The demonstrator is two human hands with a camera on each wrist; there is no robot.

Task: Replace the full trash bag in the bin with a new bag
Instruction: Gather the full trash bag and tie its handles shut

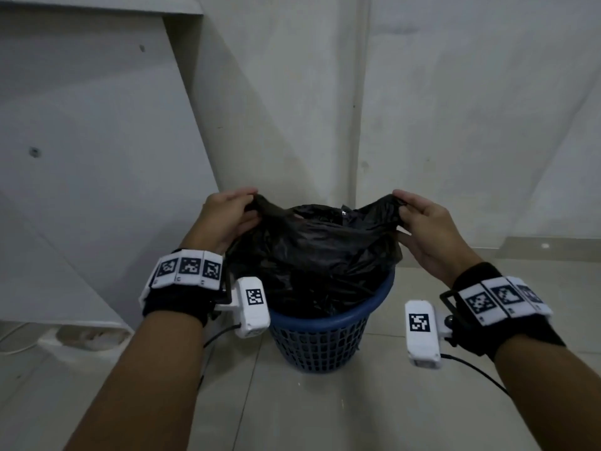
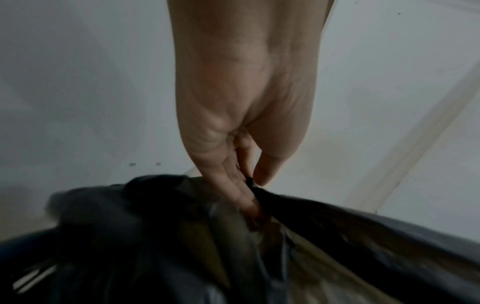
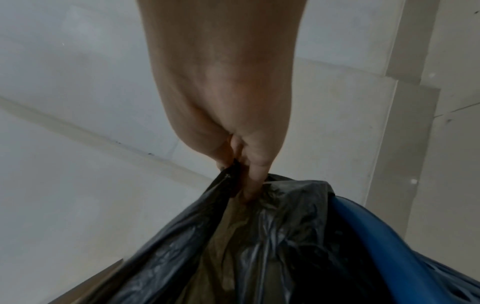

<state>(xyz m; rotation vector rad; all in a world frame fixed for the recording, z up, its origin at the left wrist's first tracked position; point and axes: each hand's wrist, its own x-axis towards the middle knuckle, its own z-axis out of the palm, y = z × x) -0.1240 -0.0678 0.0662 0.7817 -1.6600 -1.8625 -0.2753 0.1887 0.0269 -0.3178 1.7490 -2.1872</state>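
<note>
A blue mesh bin [image 1: 320,333] stands on the floor in front of me, with a full black trash bag [image 1: 312,255] bulging out of its top. My left hand [image 1: 242,206] pinches the bag's left top corner, pulled up and outward. My right hand [image 1: 408,209] pinches the right top corner the same way. In the left wrist view my fingers [image 2: 244,193] clamp the bunched black plastic [image 2: 182,236]. In the right wrist view my right hand [image 3: 244,176] grips the gathered plastic [image 3: 259,236] beside the bin's blue rim [image 3: 363,226].
The bin sits close to a pale wall corner [image 1: 361,125]. A white slanted panel [image 1: 97,157] leans at the left, with a cable [image 1: 13,336] on the floor beneath it. Pale floor tiles [image 1: 292,402] surround the bin.
</note>
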